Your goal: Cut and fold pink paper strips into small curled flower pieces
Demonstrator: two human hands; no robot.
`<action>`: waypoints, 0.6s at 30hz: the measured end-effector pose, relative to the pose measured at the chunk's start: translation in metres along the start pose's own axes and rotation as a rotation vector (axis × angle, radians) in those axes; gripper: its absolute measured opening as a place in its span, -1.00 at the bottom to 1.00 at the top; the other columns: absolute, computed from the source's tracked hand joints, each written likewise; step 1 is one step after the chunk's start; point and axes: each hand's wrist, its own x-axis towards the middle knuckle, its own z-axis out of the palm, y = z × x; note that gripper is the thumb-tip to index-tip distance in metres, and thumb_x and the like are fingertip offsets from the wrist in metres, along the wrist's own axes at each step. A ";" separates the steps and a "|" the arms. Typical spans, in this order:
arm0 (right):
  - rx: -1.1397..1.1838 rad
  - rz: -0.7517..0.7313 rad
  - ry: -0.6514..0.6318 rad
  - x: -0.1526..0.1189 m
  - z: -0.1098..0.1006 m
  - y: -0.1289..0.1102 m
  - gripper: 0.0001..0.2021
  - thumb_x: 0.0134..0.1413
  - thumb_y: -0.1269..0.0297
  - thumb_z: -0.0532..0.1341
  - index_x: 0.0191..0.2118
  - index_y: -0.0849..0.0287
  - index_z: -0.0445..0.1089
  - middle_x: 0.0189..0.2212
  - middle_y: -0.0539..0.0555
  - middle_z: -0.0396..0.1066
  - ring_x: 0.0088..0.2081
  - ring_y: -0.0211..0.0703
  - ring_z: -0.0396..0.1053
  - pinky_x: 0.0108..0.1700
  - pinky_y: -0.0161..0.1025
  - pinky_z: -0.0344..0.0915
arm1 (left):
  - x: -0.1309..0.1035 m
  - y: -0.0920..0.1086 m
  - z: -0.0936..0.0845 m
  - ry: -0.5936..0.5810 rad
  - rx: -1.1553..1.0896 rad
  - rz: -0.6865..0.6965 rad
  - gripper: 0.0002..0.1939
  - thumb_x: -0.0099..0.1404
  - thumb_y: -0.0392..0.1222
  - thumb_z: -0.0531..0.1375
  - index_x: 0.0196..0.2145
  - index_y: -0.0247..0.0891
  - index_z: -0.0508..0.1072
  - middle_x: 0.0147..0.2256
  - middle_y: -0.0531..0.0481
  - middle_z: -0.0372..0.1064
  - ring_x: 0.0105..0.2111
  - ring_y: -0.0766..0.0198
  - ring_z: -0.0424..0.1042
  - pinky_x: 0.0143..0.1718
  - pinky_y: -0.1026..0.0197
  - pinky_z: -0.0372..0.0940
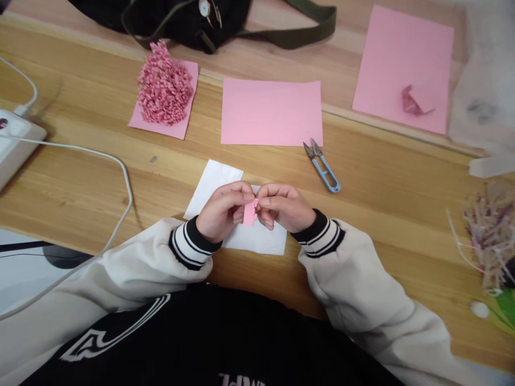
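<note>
Both hands meet over the white paper (261, 241) at the table's near edge. Between them is a small pink paper strip (249, 214) with small pink bits along its right edge. My left hand (225, 209) pinches the strip's upper left side between thumb and fingers. The fingertips of my right hand (285, 206) close on its upper right edge, by the bits. Exactly what sits under the right fingertips is too small to make out. To the right of my hands lie blue thread snips (325, 169), with their blades apart.
A heap of pink beaded sprigs (164, 88) rests on pink paper at the back left. Pink sheets (271, 112) lie beyond my hands and at the back right. A black bag (181, 21), a white power strip (16, 139) with cables, and a dried bunch (488, 236) stand around.
</note>
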 end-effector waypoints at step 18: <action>-0.042 -0.002 0.011 -0.001 0.000 0.001 -0.79 -0.03 0.23 0.26 -0.49 0.27 0.31 -0.76 -0.11 0.28 -0.73 -0.42 0.16 -0.66 -0.43 0.13 | 0.000 0.000 -0.001 -0.021 -0.002 0.008 -0.79 -0.01 -0.22 0.21 -0.65 -0.32 0.25 -0.79 0.14 0.06 -0.76 0.50 -0.01 -0.70 0.36 -0.14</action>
